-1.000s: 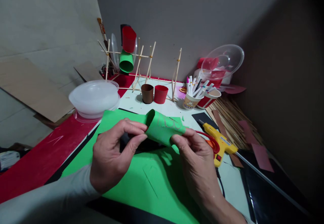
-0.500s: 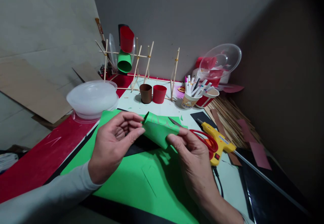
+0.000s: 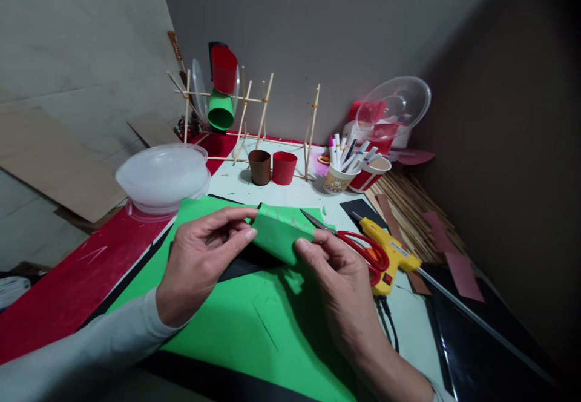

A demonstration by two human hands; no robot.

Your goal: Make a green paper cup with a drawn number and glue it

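Both my hands hold a rolled piece of green paper [image 3: 278, 235] above a large green sheet [image 3: 254, 323] on the table. My left hand [image 3: 200, 263] pinches the roll's left end between thumb and fingers. My right hand [image 3: 338, 275] grips its right end with thumb and forefinger. Faint pencil marks show on the roll. Red-handled scissors [image 3: 363, 250] and a yellow glue gun [image 3: 390, 253] lie just right of my right hand.
A brown cup [image 3: 260, 167] and a red cup [image 3: 284, 168] stand behind the sheet, by a wooden stick frame [image 3: 245, 117] bearing a green and a red cup. Clear plastic bowls [image 3: 163, 175] sit at left, cups of markers [image 3: 347, 169] and bamboo sticks [image 3: 408, 208] at right.
The green roll has been wound tighter and lowered a little toward the sheet. My left fingers have shifted along its end; the scissors' blades now show beside my right hand.
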